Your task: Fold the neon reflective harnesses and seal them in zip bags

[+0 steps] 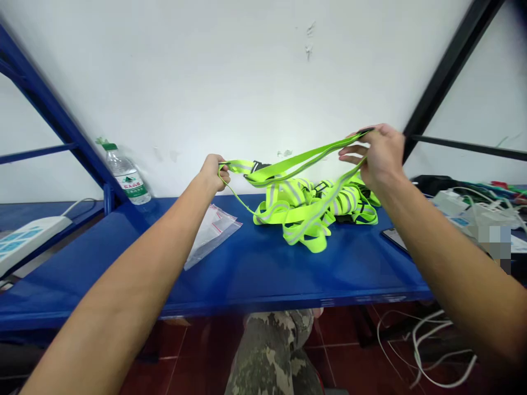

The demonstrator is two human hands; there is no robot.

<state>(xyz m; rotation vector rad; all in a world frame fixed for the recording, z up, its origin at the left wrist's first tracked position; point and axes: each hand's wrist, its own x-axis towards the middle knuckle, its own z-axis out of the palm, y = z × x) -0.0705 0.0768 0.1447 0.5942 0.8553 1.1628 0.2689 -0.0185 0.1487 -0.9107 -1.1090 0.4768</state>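
A tangled neon-yellow reflective safety vest [304,211] with silver stripes and black buckles lies in a heap on the blue metal table [263,269]. My left hand [214,173] pinches one of its yellow straps at the left of the heap. My right hand [379,156] grips a long loop of the same webbing up and to the right, near a black strap end. Between my hands, the straps rise taut above the pile. Part of the heap's underside is hidden.
A transparent plastic bag [212,236] lies left of the heap, and a water bottle [127,176] stands at the wall. A power strip [28,241] sits at the far left. A dark phone [395,240] and tangled white cables [473,206] lie right. The white wall stands behind.
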